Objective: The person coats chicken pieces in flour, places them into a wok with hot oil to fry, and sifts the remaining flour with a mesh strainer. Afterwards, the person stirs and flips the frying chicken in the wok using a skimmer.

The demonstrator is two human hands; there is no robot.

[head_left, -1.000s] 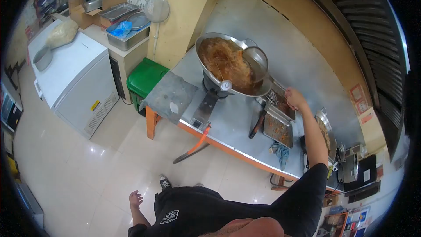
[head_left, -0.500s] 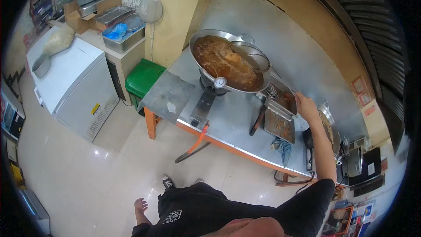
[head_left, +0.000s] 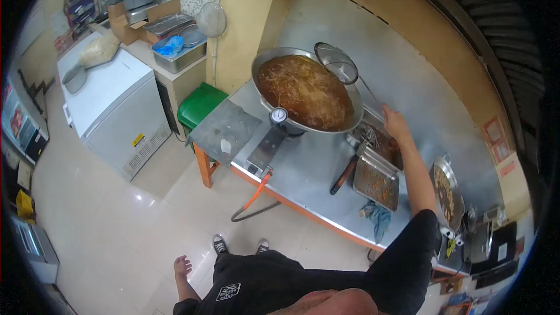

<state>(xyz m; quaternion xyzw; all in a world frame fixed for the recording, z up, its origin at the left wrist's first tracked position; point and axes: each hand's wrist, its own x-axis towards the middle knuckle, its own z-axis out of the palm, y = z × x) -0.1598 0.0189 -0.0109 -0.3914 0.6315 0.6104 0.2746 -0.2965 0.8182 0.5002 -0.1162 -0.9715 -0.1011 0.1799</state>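
My right hand (head_left: 396, 122) is closed round the handle of a wire strainer (head_left: 336, 63). The round mesh head is tilted up at the back right rim of a large metal wok (head_left: 261, 100). Brown oil (head_left: 306, 93) bubbles and foams in the wok. A dial thermometer (head_left: 279, 115) sits at the wok's front rim. Low at my side hangs my left hand (head_left: 182, 265), its fingers loosely apart and holding nothing. The wok stands on a gas burner (head_left: 267, 150) on the metal-topped table.
Right of the wok are metal trays (head_left: 376, 184) with crumbs, a whisk (head_left: 370, 134), a dark-handled tool (head_left: 345, 174) and a blue cloth (head_left: 378, 219). Another pan (head_left: 446, 189) holds food further right. A green bin (head_left: 201, 105) and white freezer (head_left: 111, 105) stand left.
The strainer has lifted from over the oil toward the wok's back right rim, tilting up. The golden lump seen in the oil before no longer shows. My view has shifted slightly.
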